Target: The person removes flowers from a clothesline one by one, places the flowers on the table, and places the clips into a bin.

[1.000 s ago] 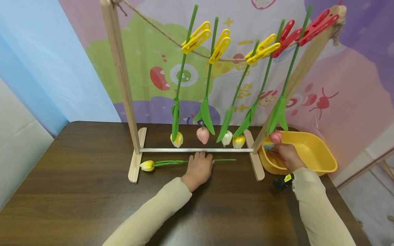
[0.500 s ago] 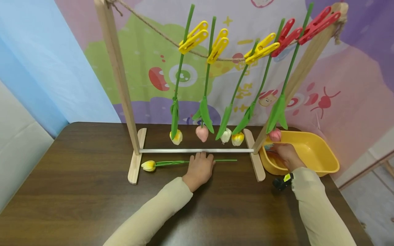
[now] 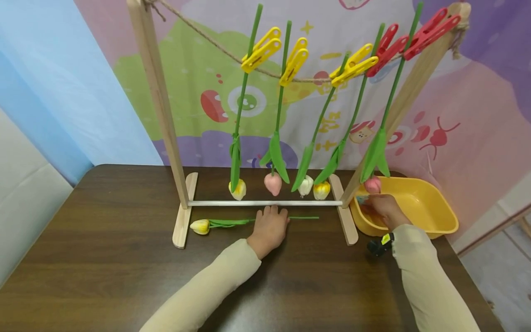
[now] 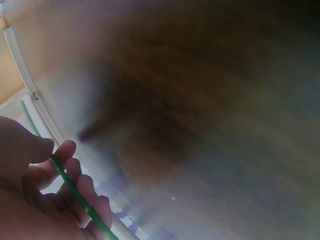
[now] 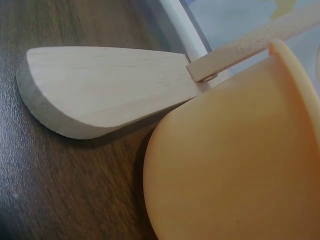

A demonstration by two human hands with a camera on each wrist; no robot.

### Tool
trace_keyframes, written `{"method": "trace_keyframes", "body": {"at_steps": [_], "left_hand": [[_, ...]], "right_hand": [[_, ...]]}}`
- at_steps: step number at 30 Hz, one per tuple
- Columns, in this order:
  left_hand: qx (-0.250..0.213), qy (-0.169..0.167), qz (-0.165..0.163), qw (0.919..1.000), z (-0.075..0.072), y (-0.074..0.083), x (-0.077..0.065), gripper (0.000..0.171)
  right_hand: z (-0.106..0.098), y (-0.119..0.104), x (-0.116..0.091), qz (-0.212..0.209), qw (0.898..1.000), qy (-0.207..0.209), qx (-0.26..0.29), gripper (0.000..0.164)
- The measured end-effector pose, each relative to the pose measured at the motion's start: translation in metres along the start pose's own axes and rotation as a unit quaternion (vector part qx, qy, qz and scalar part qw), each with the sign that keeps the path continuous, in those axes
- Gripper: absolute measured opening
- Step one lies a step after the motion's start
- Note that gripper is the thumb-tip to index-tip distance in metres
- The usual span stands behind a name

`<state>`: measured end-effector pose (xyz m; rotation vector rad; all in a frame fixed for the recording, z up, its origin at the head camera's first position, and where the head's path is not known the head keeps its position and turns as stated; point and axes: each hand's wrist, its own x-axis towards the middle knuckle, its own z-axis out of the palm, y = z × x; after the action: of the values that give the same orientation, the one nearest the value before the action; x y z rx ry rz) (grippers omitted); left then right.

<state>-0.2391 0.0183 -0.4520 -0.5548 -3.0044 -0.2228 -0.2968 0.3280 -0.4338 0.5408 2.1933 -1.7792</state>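
In the head view my left hand (image 3: pixel 269 231) lies over the stem of a yellow-and-white artificial tulip (image 3: pixel 201 226) on the table, its bloom pointing left. The left wrist view shows thumb and forefinger pinching the green stem (image 4: pixel 75 191). My right hand (image 3: pixel 386 209) reaches into a yellow basin (image 3: pixel 431 210) and holds a small light-blue clothespin (image 3: pixel 362 199) at its fingertips, mostly hidden by the hand. The right wrist view has only the basin's outer wall (image 5: pixel 225 165), with no hand visible.
A wooden frame (image 3: pixel 159 101) stands at the back, with a white bar (image 3: pixel 265 203) low across it. From its rope (image 3: pixel 207 38) several tulips hang bloom-down, clipped by yellow clothespins (image 3: pixel 295 62) and red clothespins (image 3: pixel 431 36). The basin sits against the frame's right foot (image 3: pixel 346 226).
The tulip under my left hand has shifted very slightly, its bloom a little nearer to me. Both hands stay nearly in place, and the hanging tulips sway a little.
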Motion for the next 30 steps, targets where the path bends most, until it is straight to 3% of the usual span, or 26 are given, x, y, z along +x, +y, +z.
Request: {"method": "trace_keyframes", "body": {"at_steps": [5, 13, 18, 23, 27, 30], "left_hand": [[-0.001, -0.026, -0.004, 0.9997, -0.0007, 0.0, 0.0001, 0.02], [-0.011, -0.025, -0.014, 0.9995, 0.0017, 0.0007, 0.0006, 0.018], [-0.006, -0.029, -0.014, 0.9995, 0.001, 0.0011, 0.0002, 0.013], [-0.011, -0.04, -0.015, 0.9991, -0.0001, 0.0001, 0.0011, 0.013], [-0.013, -0.046, -0.018, 0.9987, -0.0003, -0.0008, 0.0013, 0.013], [-0.017, -0.053, -0.022, 0.9982, -0.0011, -0.0009, 0.0009, 0.014]], "right_hand": [[0.0008, 0.001, 0.0028, -0.01, 0.999, 0.029, -0.027, 0.032], [0.0036, 0.0012, 0.0023, -0.026, 0.985, 0.06, -0.159, 0.051], [0.0031, 0.0015, -0.001, -0.043, 0.966, 0.082, -0.241, 0.036], [0.0029, 0.0005, -0.0012, -0.063, 0.958, 0.088, -0.265, 0.021], [0.0039, 0.0002, -0.0018, -0.078, 0.952, 0.081, -0.286, 0.027], [0.0048, -0.0003, -0.0028, -0.075, 0.947, 0.069, -0.305, 0.041]]}}
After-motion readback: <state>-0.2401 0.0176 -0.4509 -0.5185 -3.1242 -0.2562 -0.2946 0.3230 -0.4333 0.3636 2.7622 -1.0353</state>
